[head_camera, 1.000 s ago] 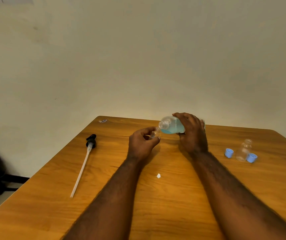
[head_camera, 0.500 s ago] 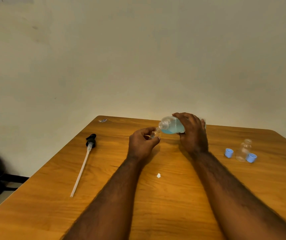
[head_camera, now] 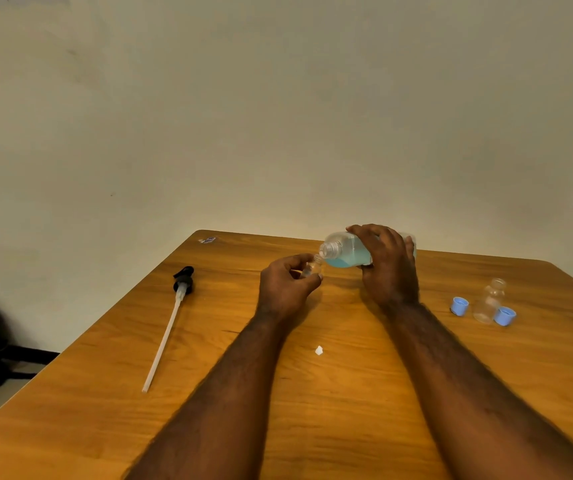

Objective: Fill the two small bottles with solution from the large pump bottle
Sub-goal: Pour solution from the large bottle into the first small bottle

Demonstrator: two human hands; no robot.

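as the big bottle point(head_camera: 347, 252) tips sideways over mid-table in the right hand's point(head_camera: 389, 268) curled grip, its mouth sits just above the small bottle point(head_camera: 311, 268) pinched by the left hand point(head_camera: 285, 289); filling looks barely begun. the second bottle point(head_camera: 488, 301) stands empty, uncapped, at right; the pump point(head_camera: 174, 317) lies left.

Light was dim and warm; a soft glow lay on the wall point(head_camera: 278, 209) at frame centre, corners darkened, edges bowed, detail soft.
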